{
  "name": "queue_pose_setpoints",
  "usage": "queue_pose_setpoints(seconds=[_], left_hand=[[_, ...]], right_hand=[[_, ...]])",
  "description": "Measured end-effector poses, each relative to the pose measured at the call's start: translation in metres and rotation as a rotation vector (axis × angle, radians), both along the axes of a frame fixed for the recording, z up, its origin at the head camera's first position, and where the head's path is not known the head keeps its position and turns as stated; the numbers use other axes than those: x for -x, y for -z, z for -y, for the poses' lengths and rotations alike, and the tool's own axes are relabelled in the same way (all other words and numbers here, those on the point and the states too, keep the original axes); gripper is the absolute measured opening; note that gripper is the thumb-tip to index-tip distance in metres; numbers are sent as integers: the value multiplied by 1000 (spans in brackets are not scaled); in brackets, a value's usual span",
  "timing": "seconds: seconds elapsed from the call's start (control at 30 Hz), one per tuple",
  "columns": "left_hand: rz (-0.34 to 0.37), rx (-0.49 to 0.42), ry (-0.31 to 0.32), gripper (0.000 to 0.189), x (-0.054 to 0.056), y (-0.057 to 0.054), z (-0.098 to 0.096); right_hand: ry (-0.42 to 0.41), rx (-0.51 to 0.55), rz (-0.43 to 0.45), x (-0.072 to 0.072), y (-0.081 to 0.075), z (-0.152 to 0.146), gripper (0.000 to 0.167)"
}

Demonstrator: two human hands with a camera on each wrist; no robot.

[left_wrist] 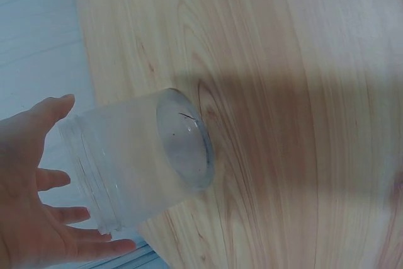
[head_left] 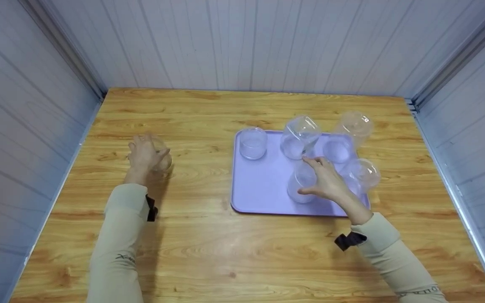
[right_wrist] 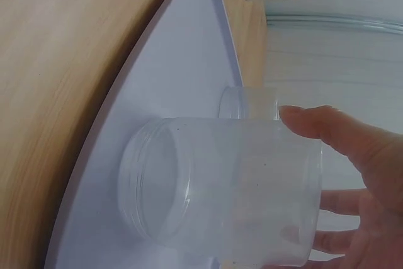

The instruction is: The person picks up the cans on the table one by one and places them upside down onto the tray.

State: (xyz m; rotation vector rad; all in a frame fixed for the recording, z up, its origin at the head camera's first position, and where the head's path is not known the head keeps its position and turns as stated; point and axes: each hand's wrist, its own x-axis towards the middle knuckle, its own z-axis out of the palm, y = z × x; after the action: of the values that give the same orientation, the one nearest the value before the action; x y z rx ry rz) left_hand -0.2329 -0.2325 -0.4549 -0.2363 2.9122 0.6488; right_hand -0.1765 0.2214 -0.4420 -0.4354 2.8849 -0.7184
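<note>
On the bare tabletop at left, a clear screw-neck jar point(left_wrist: 135, 155) stands mouth up. My left hand point(head_left: 143, 153) is over its threaded mouth, fingers spread around the rim. On the lilac tray point(head_left: 259, 189), another clear jar point(right_wrist: 214, 187) stands upside down, its threaded mouth against the tray. My right hand point(head_left: 326, 179) reaches around its raised base in a wide C. In the right wrist view the thumb overlaps the jar's side near the base, and the other fingers lie partly behind it.
A short clear jar point(head_left: 253, 144) stands in the tray's back left corner. Taller clear jars stand behind my right hand point(head_left: 301, 136), at the back right corner point(head_left: 354, 126) and along the right side point(head_left: 362, 174). Pale panel walls point(head_left: 242, 46) enclose the wooden table point(head_left: 209, 252).
</note>
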Motion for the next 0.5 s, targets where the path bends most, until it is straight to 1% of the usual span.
queue_pose_setpoints(seconds=[0.13,0.37,0.5], left_hand=[[36,4,-6,79,2,0,1],[52,-2,0,79,2,-3,2],[65,17,13,81,2,-4,2]], right_hand=[[-7,2,-5,1,2,-1,91],[-11,7,-15,0,2,-1,90],[-11,11,-11,0,2,0,90]])
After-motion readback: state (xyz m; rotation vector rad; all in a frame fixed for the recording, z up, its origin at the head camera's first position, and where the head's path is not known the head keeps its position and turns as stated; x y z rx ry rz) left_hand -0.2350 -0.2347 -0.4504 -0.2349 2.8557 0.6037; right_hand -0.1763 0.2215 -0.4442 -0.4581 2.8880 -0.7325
